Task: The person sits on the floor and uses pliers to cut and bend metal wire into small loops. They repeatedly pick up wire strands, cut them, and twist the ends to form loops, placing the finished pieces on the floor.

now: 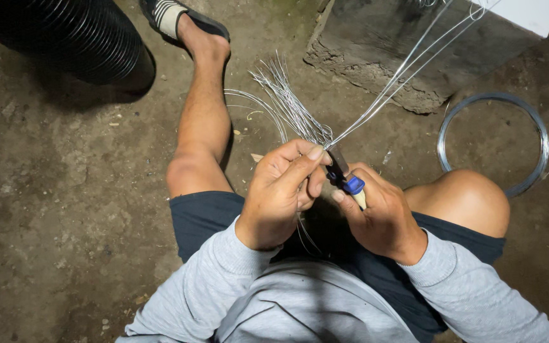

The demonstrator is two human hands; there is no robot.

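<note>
My left hand (pixel 284 190) pinches a bundle of thin cut steel wires (pixel 287 101) that fans out away from me over the floor. My right hand (pixel 376 213) grips pliers (pixel 344 174) with blue and yellow handles. The pliers' jaws meet the wires right at my left fingertips. From that spot, long taut wire strands (pixel 408 70) run up and to the right, out of the top of the view. Both hands are close together above my lap, between my knees.
A coil of wire (pixel 494 143) lies on the dirt floor at right, beyond my right knee. A rough concrete block (pixel 382 57) sits at top centre. A black ribbed pipe (pixel 65 35) lies at top left near my sandalled foot (pixel 182 19).
</note>
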